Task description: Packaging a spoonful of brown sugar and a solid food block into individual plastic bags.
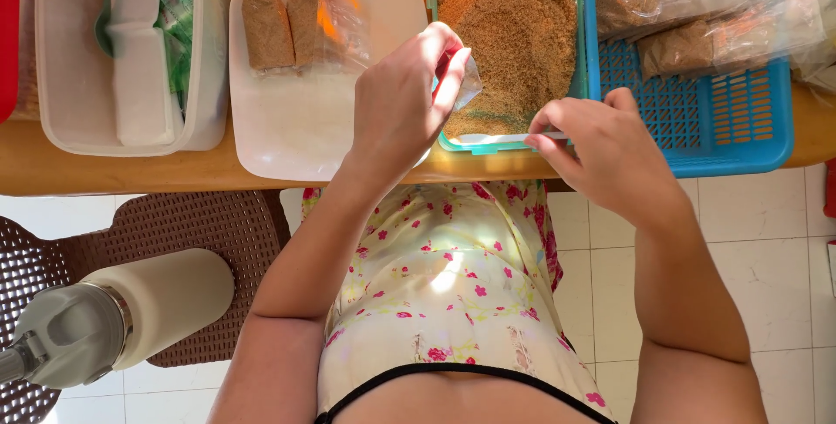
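My left hand (402, 102) pinches a small clear plastic bag (468, 83) and holds it up over the near rim of a green-edged container (475, 144) filled with brown granules (514, 23). My right hand (592, 141) grips the handle of a white spoon (496, 138) that rests along the container's near edge. Both hands are above the front edge of a wooden table (113, 171).
A white square plate (296, 119) holds two filled brown packets (283, 28) in clear wrap. A blue basket (705, 119) at the right holds more filled bags. A clear tub (52, 58) stands at the left. Below are a brown wicker chair (192, 224) and a cream bottle (122, 315).
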